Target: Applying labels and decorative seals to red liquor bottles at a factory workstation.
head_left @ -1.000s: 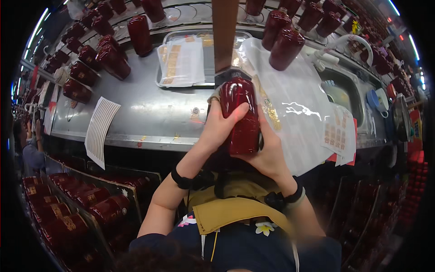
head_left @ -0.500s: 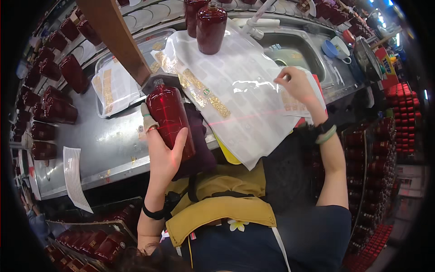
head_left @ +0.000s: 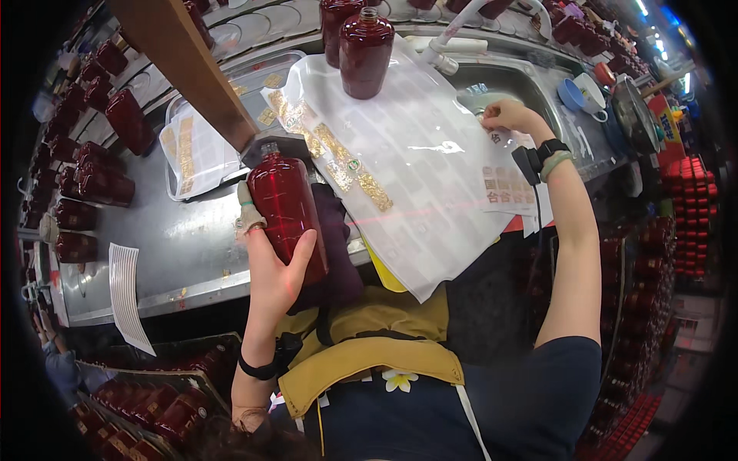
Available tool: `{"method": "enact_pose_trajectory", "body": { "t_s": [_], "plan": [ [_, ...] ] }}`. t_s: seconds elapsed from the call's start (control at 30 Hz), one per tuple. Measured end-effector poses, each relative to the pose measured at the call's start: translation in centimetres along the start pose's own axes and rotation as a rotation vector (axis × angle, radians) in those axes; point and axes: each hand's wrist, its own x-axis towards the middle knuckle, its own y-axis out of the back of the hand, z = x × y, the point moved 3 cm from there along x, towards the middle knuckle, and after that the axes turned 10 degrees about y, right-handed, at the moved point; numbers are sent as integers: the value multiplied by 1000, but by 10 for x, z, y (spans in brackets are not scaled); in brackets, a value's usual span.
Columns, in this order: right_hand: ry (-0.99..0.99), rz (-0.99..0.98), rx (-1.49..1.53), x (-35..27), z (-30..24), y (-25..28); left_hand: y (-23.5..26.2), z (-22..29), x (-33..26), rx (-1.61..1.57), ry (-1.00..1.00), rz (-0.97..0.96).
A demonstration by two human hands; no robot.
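My left hand (head_left: 275, 269) is wrapped round a dark red glass bottle (head_left: 286, 207), its neck against a dark block at the foot of a wooden post (head_left: 188, 69). The bottle leans over a dark purple cloth (head_left: 346, 250). A pale cover sits on one finger of that hand. To the right, my right hand (head_left: 509, 119) is closed in a pinch at the upper edge of a decal sheet (head_left: 511, 192) with brownish printed characters; whatever lies between its fingertips is too small to make out. Between the hands spreads a white plastic-covered sheet (head_left: 430, 169) bearing gold decal strips (head_left: 354, 165).
Two more red bottles (head_left: 365, 58) stand on the white sheet's far end. A steel sink (head_left: 530, 88) with a tap (head_left: 440, 54) is at the back right, beside blue and white cups (head_left: 570, 94). A tray (head_left: 192, 150) with gold decals lies left; many bottles surround the bench.
My right hand has moved up and slightly right, to the decal sheet's far edge near the sink. More of the sheet's print shows. My left hand keeps holding the bottle.
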Motion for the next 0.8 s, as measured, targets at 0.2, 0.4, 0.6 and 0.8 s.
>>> {"method": "enact_pose_trajectory", "body": {
  "t_s": [0.2, 0.4, 0.6, 0.8],
  "plan": [
    [-117, 347, -521, 28, -11, -16, -1, 0, 6, -19, -23, 30],
    [156, 794, -259, -9, -102, -3, 5, -4, 11, -218, 93, -104],
    [535, 701, 119, -83, -307, -62, 3, -7, 7, -17, -96, 53],
    [561, 394, 724, -90, -377, -119, 25, 6, 11, -462, 5, -215]
  ]
}}
